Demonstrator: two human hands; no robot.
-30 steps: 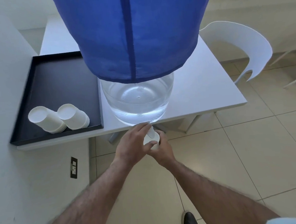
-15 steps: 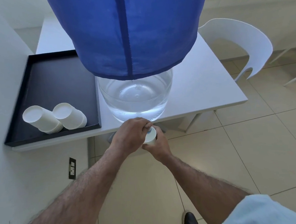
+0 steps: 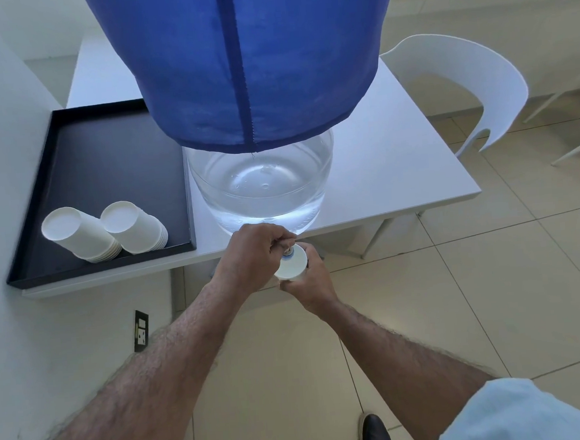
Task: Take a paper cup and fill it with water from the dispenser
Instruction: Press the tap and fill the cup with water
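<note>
The right hand [image 3: 308,280] wraps a paper cup [image 3: 291,263] just past the table edge [image 3: 195,262] — under the dispenser [image 3: 262,184] (blue-covered). The left hand [image 3: 255,253] pinches the tap [image 3: 288,251]; open floor [image 3: 458,294] lies below.

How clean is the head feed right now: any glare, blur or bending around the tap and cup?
Head view: sharp at the left hand and paper cup; the tap itself is mostly hidden by the fingers; bright glare glows through the water jug base just above them; wide-angle bending curves the table edges and black tray; the right hand is evenly lit, no hard shadows.
</note>
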